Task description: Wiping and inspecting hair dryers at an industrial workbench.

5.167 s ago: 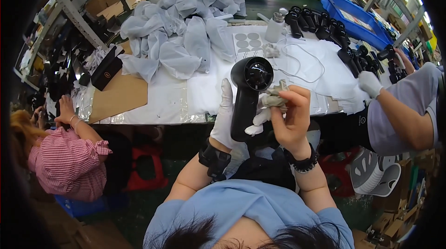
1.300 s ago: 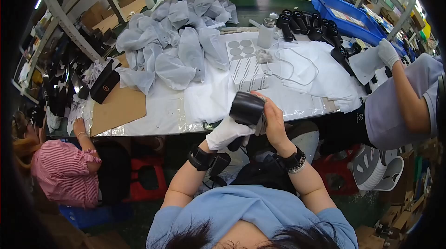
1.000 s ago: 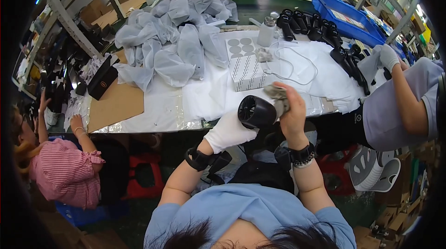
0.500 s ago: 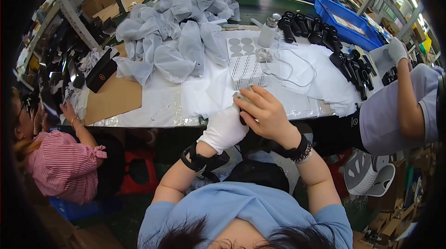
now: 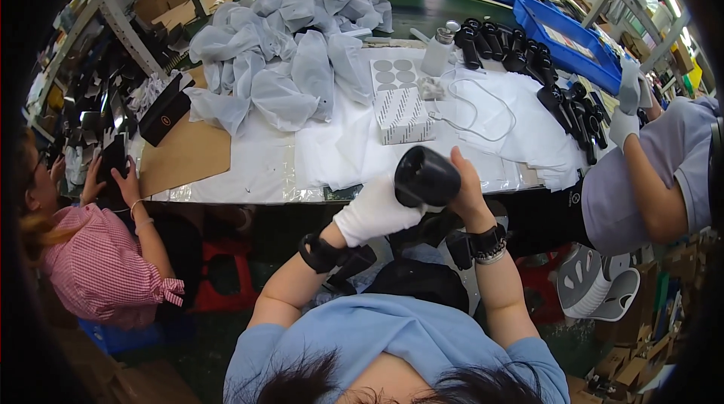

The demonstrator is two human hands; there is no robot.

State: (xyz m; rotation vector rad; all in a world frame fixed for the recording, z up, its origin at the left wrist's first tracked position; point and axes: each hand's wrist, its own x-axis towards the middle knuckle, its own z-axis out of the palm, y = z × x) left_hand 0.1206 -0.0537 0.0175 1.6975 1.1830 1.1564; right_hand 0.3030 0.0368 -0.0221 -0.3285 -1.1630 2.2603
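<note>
A black hair dryer (image 5: pixel 427 178), barrel-shaped with a round dark end, is held up in front of me at the table's near edge. My left hand (image 5: pixel 375 212), in a white glove, is closed round its lower left part. On the other side my bare right hand (image 5: pixel 471 191) lies against the barrel, its fingers pointing up and partly hidden behind it. Any handle is hidden by the barrel and my hands. Just beyond them stands a small white box with striped print (image 5: pixel 406 116), beside a sheet of grey round stickers (image 5: pixel 394 72).
Filled translucent bags (image 5: pixel 290 87) are heaped at the far left. White bags (image 5: pixel 501 121) and a looped cord (image 5: pixel 483 133) lie right, near black hair dryers (image 5: pixel 577 114). A pump bottle (image 5: pixel 437 53) stands behind the box. Co-workers sit left (image 5: pixel 113 261) and right (image 5: pixel 648 163).
The hair dryer, mostly hidden by my hands before, now shows its barrel tilted up. My right hand has moved right and down from over my left. The left co-worker now holds a dark object.
</note>
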